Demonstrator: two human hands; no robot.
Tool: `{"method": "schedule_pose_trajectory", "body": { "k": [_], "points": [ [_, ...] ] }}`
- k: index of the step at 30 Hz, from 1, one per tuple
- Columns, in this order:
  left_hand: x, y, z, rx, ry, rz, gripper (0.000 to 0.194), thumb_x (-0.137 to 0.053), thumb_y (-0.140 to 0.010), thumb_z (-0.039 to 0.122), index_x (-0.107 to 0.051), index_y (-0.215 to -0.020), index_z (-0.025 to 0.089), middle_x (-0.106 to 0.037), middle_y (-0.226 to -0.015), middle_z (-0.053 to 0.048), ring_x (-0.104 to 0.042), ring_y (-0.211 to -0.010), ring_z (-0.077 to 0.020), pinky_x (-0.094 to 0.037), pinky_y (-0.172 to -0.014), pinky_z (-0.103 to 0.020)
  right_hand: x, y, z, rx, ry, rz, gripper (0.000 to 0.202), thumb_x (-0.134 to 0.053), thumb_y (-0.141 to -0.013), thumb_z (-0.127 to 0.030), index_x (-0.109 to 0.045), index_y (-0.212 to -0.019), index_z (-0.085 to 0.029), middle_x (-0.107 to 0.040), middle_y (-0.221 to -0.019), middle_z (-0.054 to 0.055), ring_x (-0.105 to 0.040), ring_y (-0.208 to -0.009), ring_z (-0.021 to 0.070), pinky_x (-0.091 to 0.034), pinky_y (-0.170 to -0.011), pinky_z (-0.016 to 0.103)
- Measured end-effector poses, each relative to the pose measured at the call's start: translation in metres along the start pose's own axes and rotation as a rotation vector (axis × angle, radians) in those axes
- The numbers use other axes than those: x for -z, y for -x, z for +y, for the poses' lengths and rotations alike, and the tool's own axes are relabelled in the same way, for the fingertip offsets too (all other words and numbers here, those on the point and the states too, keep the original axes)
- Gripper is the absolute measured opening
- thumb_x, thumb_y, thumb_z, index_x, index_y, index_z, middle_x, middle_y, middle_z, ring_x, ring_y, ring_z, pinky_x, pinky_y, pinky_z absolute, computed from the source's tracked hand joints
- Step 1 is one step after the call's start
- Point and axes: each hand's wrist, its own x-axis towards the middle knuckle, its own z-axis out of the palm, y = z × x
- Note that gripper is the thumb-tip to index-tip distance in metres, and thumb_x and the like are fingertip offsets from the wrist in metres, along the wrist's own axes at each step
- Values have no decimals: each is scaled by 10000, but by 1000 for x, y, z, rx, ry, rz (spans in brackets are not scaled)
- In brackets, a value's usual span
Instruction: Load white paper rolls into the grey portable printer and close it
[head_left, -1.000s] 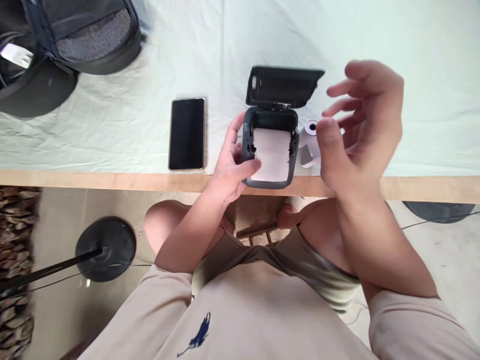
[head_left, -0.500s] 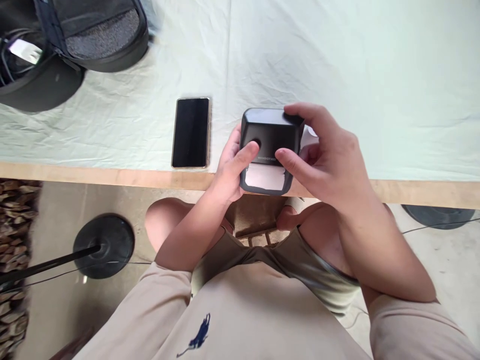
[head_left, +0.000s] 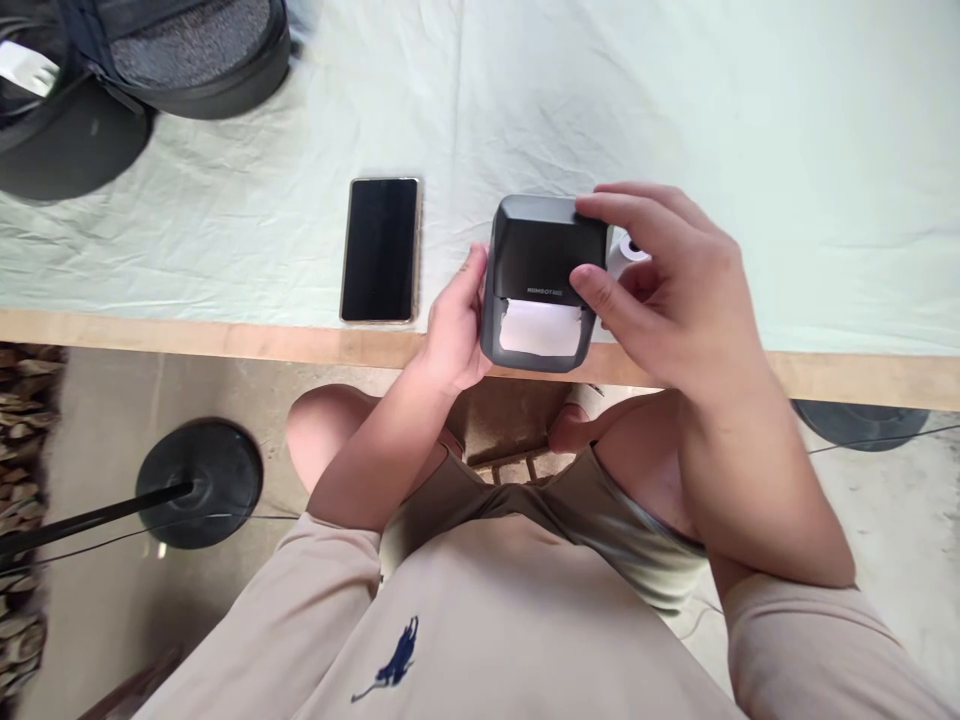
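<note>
A small black label printer is at the table's front edge, with white label paper showing in its front opening. My left hand is closed around its left side, the thumb along the side edge. My right hand grips the printer's right side, the thumb on the lid's lower right and the index finger at the top right corner; its other fingers are partly hidden. Just right of the printer, a white paper roll shows partly behind my right hand.
A phone with a dark screen lies left of the printer on the pale cloth. An open black case holding a white plug stands at the upper left. Round black stand bases rest on the floor below.
My left thumb has moved off the printer's lid to its left side. The printer has turned slightly and shifted a little up. More of the white roll shows beside my right hand.
</note>
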Motion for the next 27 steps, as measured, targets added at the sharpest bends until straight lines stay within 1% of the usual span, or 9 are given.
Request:
{"method": "schedule_pose_trajectory", "body": {
  "k": [5,9,12,14,16,18,20,22,27],
  "points": [
    [-1,-1,0,12,22,78,471,-477,-1140,529,-779,-976,206,-857,-982,-83,-719,-1411,-350,-635,-1145,-465,12,0,0,2,-69,-106,584,-788,-906,-285,-697,-1477,-204,-656,-1566,134,-772,-919,177,-640,-587,272],
    [-1,-1,0,-39,-3,105,450,-464,-1158,464,-772,-971,194,-814,-923,-67,-776,-1305,-338,-655,-1093,-476,16,3,2,-16,-84,-142,653,-863,-839,-302,-710,-1473,-302,-557,-1662,97,-721,-777,119,-648,-596,297],
    [-1,-1,1,-44,1,77,388,-498,-1152,381,-771,-957,187,-802,-909,-52,-831,-1131,-303,-677,-1030,-458,14,3,-1,7,-74,-49,571,-905,-828,-312,-761,-1380,-296,-654,-1457,101,-643,-661,83,-590,-536,288],
    [-1,-2,2,-20,10,83,375,-496,-1149,342,-773,-949,187,-807,-887,-47,-842,-1067,-283,-685,-998,-433,9,1,-6,40,-53,62,426,-900,-850,-325,-786,-1258,-277,-706,-1091,40,-576,-583,77,-521,-499,286],
    [0,-2,3,-12,14,78,407,-460,-1158,337,-775,-953,183,-811,-854,-45,-846,-1065,-274,-687,-984,-407,3,-2,-12,51,-32,205,225,-823,-935,-334,-760,-1141,-265,-596,-767,-43,-528,-518,81,-445,-485,286],
    [1,-3,2,-18,8,76,411,-470,-1159,367,-774,-952,184,-816,-834,-38,-848,-1064,-269,-688,-967,-383,-3,-6,-17,53,-80,351,77,-719,-1022,-322,-700,-1064,-260,-568,-709,-67,-604,-534,92,-406,-468,273],
    [2,-4,1,-22,6,82,359,-538,-1136,397,-775,-968,186,-825,-835,-37,-847,-1073,-274,-686,-964,-369,-7,-8,-19,56,-169,423,56,-668,-1053,-295,-646,-1020,-255,-677,-872,-35,-777,-744,129,-431,-458,243],
    [3,-5,0,-7,3,98,337,-587,-1113,435,-773,-990,183,-834,-855,-48,-841,-1114,-289,-682,-988,-376,-6,-9,-18,61,-194,395,84,-673,-1032,-278,-620,-973,-250,-745,-1017,-2,-825,-922,166,-483,-482,231],
    [1,-3,1,34,-13,78,399,-573,-1108,537,-756,-1049,188,-845,-983,-63,-795,-1276,-312,-659,-1081,-415,4,-15,-18,-27,268,9,121,-689,-923,-252,-732,-1035,-236,-766,-847,4,-624,-578,159,-458,-609,347]
  ]
}}
